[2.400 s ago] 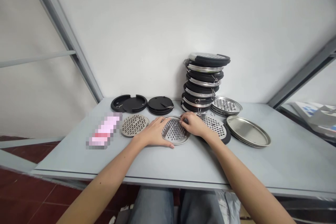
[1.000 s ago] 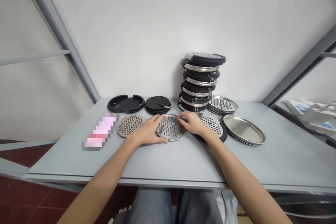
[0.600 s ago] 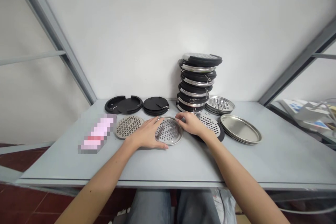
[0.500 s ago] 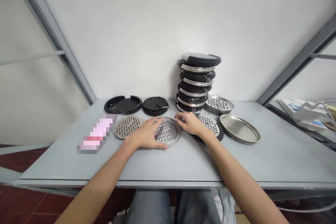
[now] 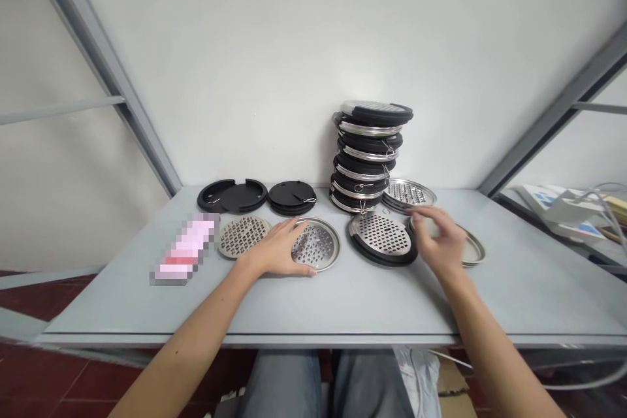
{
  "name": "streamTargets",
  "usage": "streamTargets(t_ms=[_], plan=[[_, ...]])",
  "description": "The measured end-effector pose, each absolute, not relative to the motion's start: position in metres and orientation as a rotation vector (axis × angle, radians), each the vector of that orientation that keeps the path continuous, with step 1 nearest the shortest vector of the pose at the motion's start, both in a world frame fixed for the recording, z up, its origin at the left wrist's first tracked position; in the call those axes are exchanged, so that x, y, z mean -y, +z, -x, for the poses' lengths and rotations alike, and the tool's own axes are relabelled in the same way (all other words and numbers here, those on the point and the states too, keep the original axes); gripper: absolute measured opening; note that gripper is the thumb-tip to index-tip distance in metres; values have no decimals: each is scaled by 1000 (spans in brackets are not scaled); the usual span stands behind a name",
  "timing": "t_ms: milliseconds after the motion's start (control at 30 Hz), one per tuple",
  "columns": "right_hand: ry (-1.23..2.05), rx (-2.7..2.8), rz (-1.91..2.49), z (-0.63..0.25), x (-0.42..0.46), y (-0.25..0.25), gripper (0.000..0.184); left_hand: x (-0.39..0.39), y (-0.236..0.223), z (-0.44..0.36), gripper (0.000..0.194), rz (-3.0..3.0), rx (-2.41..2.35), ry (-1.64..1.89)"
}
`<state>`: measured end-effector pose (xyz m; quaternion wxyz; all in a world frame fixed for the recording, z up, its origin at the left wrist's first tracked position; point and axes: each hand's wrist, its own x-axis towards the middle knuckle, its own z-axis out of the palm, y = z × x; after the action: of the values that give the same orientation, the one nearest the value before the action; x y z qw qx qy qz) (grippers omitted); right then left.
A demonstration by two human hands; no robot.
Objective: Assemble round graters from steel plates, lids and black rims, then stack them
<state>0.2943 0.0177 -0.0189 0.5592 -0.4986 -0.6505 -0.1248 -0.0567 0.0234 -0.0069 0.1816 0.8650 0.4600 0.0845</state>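
My left hand (image 5: 277, 249) spans the left part of a round metal grater plate (image 5: 321, 247), thumb at its near rim and fingers at its far rim, gripping it flat on the table. Right of it lies a grater disc set in a black round holder (image 5: 385, 261). My right hand (image 5: 441, 243) is closed with bent fingers, hovering over the left part of the plain metal round plates (image 5: 474, 249). What its fingertips hold, if anything, is too small and blurred to make out. A small metal ring (image 5: 386, 211) lies behind the black holder.
A tall stack of black and metal round graters (image 5: 367, 163) stands against the wall. Beside it are more grater plates (image 5: 410, 192). Black holders (image 5: 232, 196), black discs (image 5: 292, 194), flat grater discs (image 5: 243, 236) and a blurred pink item (image 5: 186, 248) sit at left.
My right hand has left the far right rim of the metal grater plate and moved right, over the plain plates. My left hand stays on the grater plate.
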Motion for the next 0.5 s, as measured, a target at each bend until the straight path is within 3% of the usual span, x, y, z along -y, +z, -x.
streamTargets(t_ms=[100,200,500], plan=[[-388,1635,1412,-346,-3,-40,18,-23,-7,56,113,-2447,-1281,266],[-278,1860,1540,-377,5,-56,23,-23,-7,55,111,-2450,-1274,280],[-169,1774,1560,-379,9,-61,28,-23,-12,47,108,-2412,-1337,314]])
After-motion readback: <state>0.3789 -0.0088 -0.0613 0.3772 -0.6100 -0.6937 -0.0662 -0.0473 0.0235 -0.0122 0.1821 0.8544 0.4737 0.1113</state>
